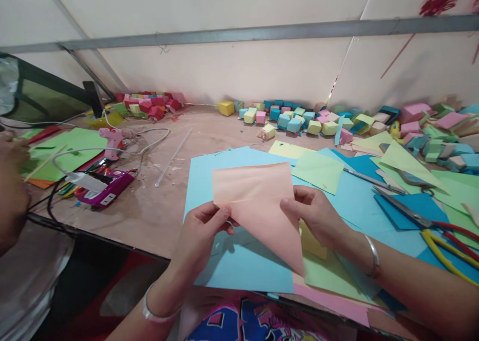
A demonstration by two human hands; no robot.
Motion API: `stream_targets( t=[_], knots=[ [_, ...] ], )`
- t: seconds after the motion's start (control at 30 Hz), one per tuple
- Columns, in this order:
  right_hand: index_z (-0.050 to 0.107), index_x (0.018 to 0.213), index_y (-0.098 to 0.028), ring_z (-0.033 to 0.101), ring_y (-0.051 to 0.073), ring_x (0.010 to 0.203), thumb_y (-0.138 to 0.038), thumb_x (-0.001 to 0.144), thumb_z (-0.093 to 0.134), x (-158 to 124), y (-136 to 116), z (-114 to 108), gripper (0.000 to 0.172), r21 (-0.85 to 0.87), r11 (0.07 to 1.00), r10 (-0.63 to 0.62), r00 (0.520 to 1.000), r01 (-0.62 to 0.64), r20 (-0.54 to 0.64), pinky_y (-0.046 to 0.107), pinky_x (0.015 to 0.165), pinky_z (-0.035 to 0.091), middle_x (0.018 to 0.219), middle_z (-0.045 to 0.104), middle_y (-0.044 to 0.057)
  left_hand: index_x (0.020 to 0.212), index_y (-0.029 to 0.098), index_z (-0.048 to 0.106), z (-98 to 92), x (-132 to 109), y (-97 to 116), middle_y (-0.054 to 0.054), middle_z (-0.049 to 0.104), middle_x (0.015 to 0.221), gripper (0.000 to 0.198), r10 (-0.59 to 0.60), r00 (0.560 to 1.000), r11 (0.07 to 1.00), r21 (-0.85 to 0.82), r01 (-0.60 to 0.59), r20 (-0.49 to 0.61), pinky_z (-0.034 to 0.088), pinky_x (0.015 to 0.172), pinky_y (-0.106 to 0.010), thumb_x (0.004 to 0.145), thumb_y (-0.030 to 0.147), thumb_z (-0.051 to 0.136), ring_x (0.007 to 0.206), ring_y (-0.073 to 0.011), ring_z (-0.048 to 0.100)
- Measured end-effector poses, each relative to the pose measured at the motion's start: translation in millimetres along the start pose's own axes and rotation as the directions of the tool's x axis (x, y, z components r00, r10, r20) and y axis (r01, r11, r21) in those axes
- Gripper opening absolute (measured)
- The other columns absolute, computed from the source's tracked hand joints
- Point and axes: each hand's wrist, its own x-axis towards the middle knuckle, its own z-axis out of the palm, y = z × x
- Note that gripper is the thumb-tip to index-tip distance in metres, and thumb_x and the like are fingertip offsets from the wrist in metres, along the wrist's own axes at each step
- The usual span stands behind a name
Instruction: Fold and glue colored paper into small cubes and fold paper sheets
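A peach sheet of paper [262, 201] is held up between my two hands, with its lower left side slanting down to a point. My left hand [205, 223] pinches its left edge between thumb and fingers. On the right edge, my right hand [314, 211] grips the sheet with the thumb in front and the fingers partly behind it. Beneath lies a large light blue sheet [243, 268]. A light green square of paper [318, 171] rests just beyond my right hand, and a yellow piece [313, 241] shows partly below it.
Scissors with red and yellow handles [422, 221] lie at right among paper scraps. Small folded paper boxes [295, 124] line the wall. At left are a pink glue gun [112, 144], its cable, a purple power strip [107, 188] and another person's arm [13, 196].
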Motion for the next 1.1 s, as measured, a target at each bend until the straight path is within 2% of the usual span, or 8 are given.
stream_targets(
  t=[0.17, 0.37, 0.53, 0.63, 0.77, 0.87, 1.0, 1.1],
  knots=[
    [0.06, 0.07, -0.015, 0.039, 0.008, 0.056, -0.031, 0.075, 0.067, -3, -4, 2, 0.018, -0.015, 1.0, -0.011, 1.0, 0.011, -0.026, 0.024, 0.05, 0.028, 0.061, 0.048, -0.003, 0.065, 0.015, 0.066, 4.5, 2, 6, -0.002, 0.062, 0.056, 0.022, 0.003, 0.999, 1.0, -0.02, -0.002, 0.033, 0.04, 0.041, -0.02, 0.075, 0.033, 0.072, 0.049, -0.0113, 0.057],
    [0.066, 0.083, -0.016, 0.041, 0.008, 0.053, -0.029, 0.073, 0.066, -7, -11, 2, 0.016, 0.052, 0.997, 0.054, 0.998, -0.052, -0.034, 0.023, 0.048, 0.027, 0.065, 0.056, -0.002, 0.065, 0.015, 0.066, 5.6, 2, 13, -0.001, 0.06, 0.054, 0.021, 0.039, 0.997, 0.998, 0.037, -0.041, 0.063, 0.039, 0.039, -0.02, 0.074, 0.033, 0.072, 0.047, -0.0114, 0.055],
    [0.07, 0.082, -0.017, 0.035, 0.007, 0.052, -0.023, 0.072, 0.068, -8, -13, 0, 0.013, 0.114, 0.993, -0.013, 0.999, 0.019, -0.052, 0.023, 0.047, 0.025, 0.063, 0.054, -0.003, 0.068, 0.016, 0.067, -3.8, 2, 16, 0.0, 0.058, 0.048, 0.019, 0.085, 0.993, 0.987, 0.129, -0.094, 0.078, 0.034, 0.037, -0.017, 0.077, 0.032, 0.071, 0.043, -0.0088, 0.05],
    [0.072, 0.087, -0.018, 0.032, 0.006, 0.051, -0.023, 0.072, 0.069, -8, -15, -2, 0.015, 0.137, 0.991, 0.001, 1.0, 0.003, -0.025, 0.023, 0.047, 0.024, 0.062, 0.054, -0.003, 0.072, 0.017, 0.069, -6.9, 2, 18, 0.0, 0.059, 0.05, 0.016, 0.113, 0.99, 0.979, 0.16, -0.125, 0.081, 0.035, 0.037, -0.017, 0.078, 0.032, 0.07, 0.043, -0.0088, 0.05],
    [0.073, 0.087, -0.02, 0.04, 0.008, 0.055, -0.024, 0.071, 0.069, -9, -20, -5, 0.017, 0.148, 0.987, 0.06, 0.997, -0.067, 0.045, 0.024, 0.049, 0.03, 0.068, 0.059, -0.001, 0.077, 0.018, 0.072, -4.5, 1, 28, 0.001, 0.06, 0.05, 0.012, 0.07, 0.994, 0.997, 0.016, -0.071, 0.089, 0.035, 0.034, -0.018, 0.071, 0.028, 0.076, 0.04, -0.0103, 0.053],
    [0.073, 0.089, -0.02, 0.044, 0.009, 0.056, -0.025, 0.072, 0.069, -9, -24, -7, 0.018, 0.153, 0.985, 0.077, 0.996, -0.085, 0.054, 0.024, 0.05, 0.035, 0.073, 0.062, 0.001, 0.073, 0.018, 0.072, -3.7, 1, 36, 0.0, 0.062, 0.048, 0.014, 0.012, 0.993, 0.997, -0.071, -0.004, 0.118, 0.036, 0.032, -0.017, 0.066, 0.028, 0.079, 0.039, -0.0111, 0.054],
    [0.072, 0.08, -0.019, 0.049, 0.01, 0.056, -0.028, 0.07, 0.072, -10, -28, -6, 0.013, 0.202, 0.975, 0.091, 0.995, -0.097, 0.037, 0.024, 0.048, 0.037, 0.068, 0.06, 0.001, 0.067, 0.015, 0.071, -6.4, 1, 42, -0.003, 0.064, 0.048, 0.017, -0.04, 0.987, 0.994, -0.093, 0.055, 0.155, 0.042, 0.036, -0.016, 0.066, 0.03, 0.08, 0.039, -0.0107, 0.056],
    [0.07, 0.075, -0.018, 0.05, 0.011, 0.052, -0.03, 0.065, 0.075, -10, -31, -4, 0.016, 0.272, 0.95, 0.158, 0.987, -0.157, 0.02, 0.023, 0.046, 0.038, 0.062, 0.059, 0.0, 0.062, 0.014, 0.07, -6.9, 2, 45, -0.004, 0.066, 0.049, 0.023, -0.074, 0.979, 0.99, -0.105, 0.095, 0.189, 0.045, 0.037, -0.015, 0.063, 0.032, 0.083, 0.039, -0.0101, 0.057]
  ],
)
